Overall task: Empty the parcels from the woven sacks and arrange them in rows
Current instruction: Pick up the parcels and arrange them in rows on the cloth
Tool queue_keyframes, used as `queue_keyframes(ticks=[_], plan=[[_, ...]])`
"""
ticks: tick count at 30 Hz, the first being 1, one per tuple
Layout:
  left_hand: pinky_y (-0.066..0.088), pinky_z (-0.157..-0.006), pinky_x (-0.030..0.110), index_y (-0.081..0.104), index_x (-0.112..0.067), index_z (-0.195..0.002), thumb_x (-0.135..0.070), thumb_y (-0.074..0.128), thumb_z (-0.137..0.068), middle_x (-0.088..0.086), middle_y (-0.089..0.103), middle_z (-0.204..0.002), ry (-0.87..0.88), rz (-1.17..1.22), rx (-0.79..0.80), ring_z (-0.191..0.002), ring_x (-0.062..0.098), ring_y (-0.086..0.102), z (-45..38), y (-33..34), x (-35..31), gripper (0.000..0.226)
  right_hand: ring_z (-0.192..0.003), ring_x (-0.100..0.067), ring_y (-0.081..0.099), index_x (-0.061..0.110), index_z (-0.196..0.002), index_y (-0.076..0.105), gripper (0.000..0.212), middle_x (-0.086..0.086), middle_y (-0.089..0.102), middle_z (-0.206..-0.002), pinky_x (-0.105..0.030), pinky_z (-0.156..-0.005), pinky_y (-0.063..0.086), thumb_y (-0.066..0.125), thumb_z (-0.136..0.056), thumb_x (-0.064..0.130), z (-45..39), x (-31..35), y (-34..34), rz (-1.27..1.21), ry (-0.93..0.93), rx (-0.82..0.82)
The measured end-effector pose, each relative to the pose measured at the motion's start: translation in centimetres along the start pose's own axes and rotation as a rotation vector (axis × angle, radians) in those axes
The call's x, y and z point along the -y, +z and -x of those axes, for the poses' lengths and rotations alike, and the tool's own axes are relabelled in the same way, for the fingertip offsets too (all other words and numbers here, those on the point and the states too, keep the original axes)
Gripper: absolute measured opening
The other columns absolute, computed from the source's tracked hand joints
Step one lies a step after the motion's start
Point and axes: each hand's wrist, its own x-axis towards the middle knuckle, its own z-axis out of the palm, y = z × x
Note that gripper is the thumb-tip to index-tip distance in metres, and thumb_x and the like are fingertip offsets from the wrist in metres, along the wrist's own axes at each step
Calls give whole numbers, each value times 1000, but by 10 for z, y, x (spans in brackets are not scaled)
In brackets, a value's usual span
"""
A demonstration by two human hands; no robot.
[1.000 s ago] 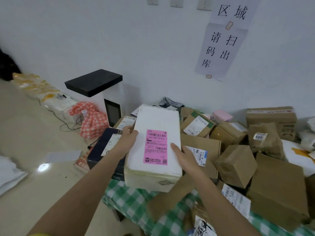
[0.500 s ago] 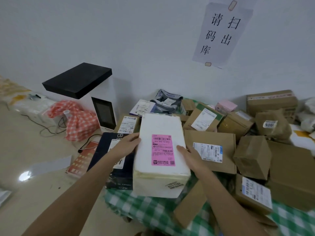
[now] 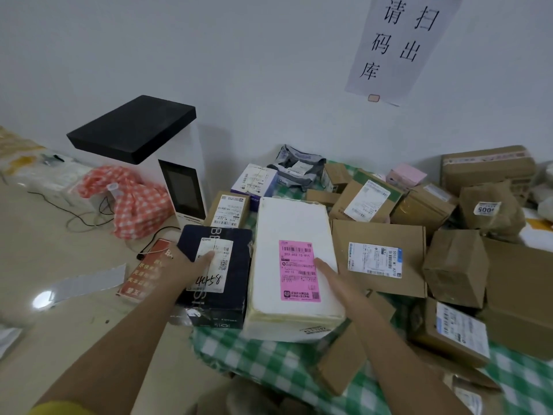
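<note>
The light is soft, even and rather dim, with a cool grey cast on the wall (image 3: 239,55). A bright glare spot sits on the glossy floor (image 3: 42,299) at the left. The white machine (image 3: 179,175) casts a faint shadow on the wall to its right. Wide-angle distortion bends the edges, and the near forearms and corners look blurred.

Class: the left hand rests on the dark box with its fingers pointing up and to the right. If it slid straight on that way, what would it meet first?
Probably the white foam box, lying right beside the dark box under the left hand; depth is uncertain.
</note>
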Motion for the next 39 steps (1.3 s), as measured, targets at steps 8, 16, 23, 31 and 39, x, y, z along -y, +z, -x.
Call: queue_keyframes(ticks=[8, 16, 23, 31, 39], plan=[[27, -110, 50, 23, -18, -148, -50, 60, -86, 15, 37, -146, 152, -64, -3, -134, 37, 34, -14, -11, -2, 79, -86, -8, 68, 24, -128, 49, 65, 4, 70, -108, -23, -56, 51, 68, -76, 60, 9, -4, 2, 58, 23, 106], [3, -116, 52, 9, -20, -152, -51, 41, -94, 13, 10, -158, 146, -358, -89, -145, 34, 8, -4, 1, -18, 74, -93, -13, 66, 26, -125, 42, 56, 4, 66, -109, -34, -74, 57, 70, -81, 48, 8, -12, 13, -69, -29, 44], [9, -115, 48, 39, -27, -142, -48, 40, -97, 4, 24, -154, 468, -378, 47, -143, 29, 16, 14, 26, -50, 50, -102, -17, 66, 26, -136, 43, 70, 2, 64, -122, -46, -90, 55, 77, -77, 43, -1, -9, 18, -117, -131, -46], [47, -93, 45, 46, -15, -129, -67, 41, -86, 7, 49, -129, 405, -234, 361, -109, 23, 55, 29, 42, -81, 67, -84, -7, 59, 18, -118, 41, 38, 6, 57, -98, -21, -61, 47, 62, -93, 37, 7, -3, 5, -27, -87, -119], [25, -112, 50, 42, -26, -136, -66, 36, -90, 6, 31, -149, 475, -480, 285, -137, 33, 25, 23, 37, -77, 62, -84, -7, 56, 19, -118, 37, 41, 7, 54, -99, -25, -57, 45, 61, -93, 40, 10, -5, 1, 19, -9, -52]])
